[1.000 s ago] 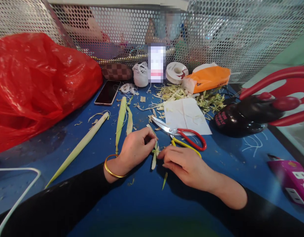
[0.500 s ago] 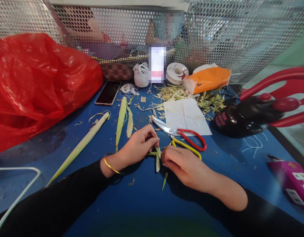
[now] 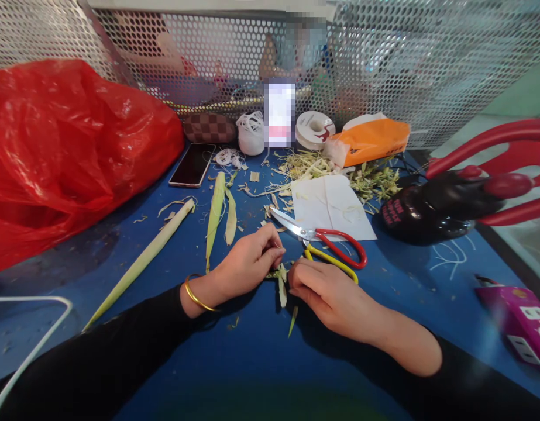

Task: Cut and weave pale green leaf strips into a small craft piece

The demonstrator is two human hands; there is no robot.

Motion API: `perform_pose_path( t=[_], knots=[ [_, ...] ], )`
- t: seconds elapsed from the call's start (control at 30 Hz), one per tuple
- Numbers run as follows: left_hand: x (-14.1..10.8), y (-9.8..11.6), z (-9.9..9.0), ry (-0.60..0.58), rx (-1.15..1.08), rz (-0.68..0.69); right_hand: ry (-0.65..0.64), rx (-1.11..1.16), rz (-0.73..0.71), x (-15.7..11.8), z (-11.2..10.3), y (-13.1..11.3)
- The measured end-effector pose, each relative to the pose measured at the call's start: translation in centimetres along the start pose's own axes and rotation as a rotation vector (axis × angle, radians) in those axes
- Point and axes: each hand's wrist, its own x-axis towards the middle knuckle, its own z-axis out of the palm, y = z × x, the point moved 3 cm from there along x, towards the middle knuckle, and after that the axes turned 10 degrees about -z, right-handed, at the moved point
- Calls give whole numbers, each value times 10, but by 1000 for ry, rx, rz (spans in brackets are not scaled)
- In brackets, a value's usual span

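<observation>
Between my two hands lies a small braided corn-husk piece (image 3: pixel 282 286), with a pale flat flap hanging down from it. My left hand (image 3: pixel 251 255), with a gold bangle at the wrist, is closed on its left part, thumb and forefinger pinched together. My right hand (image 3: pixel 329 295) is closed at its right end, fingers curled; the fingertips are partly hidden. A thin green husk tip (image 3: pixel 292 321) pokes out below the right fingers. Red-and-yellow-handled scissors (image 3: pixel 311 235) lie with blades apart just beyond my hands.
Long husk leaves (image 3: pixel 142 263) lie on the left beside a red plastic bag (image 3: pixel 76 158). A phone (image 3: pixel 193 165), white string, a ribbon spool (image 3: pixel 314 130), husk scraps and white paper (image 3: pixel 331 204) sit farther back. A black object (image 3: pixel 423 210) and purple box (image 3: pixel 518 321) stand right.
My left hand has shifted slightly right, its thumb now lower over the braid and covering more of it. The flap has moved slightly right; my right hand has barely moved.
</observation>
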Motion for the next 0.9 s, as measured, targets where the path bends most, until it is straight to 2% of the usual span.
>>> perform_pose_path(
  t=[0.13, 0.23, 0.3, 0.47, 0.63, 0.7, 0.73, 0.8, 0.83, 0.9],
  knots=[
    [-4, 4, 1, 90, 396, 102, -9, -42, 6, 0, 1, -1],
    [-5, 3, 4, 89, 563, 190, -12, -74, -3, 0, 1, -2],
    [-5, 2, 5, 79, 612, 205, -12, -92, -16, 0, 2, -2],
    [-4, 2, 5, 62, 688, 133, -16, -115, -39, 0, 4, -1],
    [-4, -1, 1, 51, 558, 104, -2, -67, -29, -1, 6, -2],
    [-3, 1, -6, 144, 534, 105, 35, -35, -3, -1, 5, -1],
    [-3, 5, -12, 233, 515, 104, 52, -37, 2, -1, 5, -2],
    [-8, 21, -26, 443, 436, 94, 83, -53, 1, 0, 4, -3],
    [-12, 33, -32, 504, 399, 84, 95, -63, -3, 1, 3, -3],
    [-29, 59, -37, 488, 319, 100, 113, -79, -11, 2, 4, -4]
  ],
)
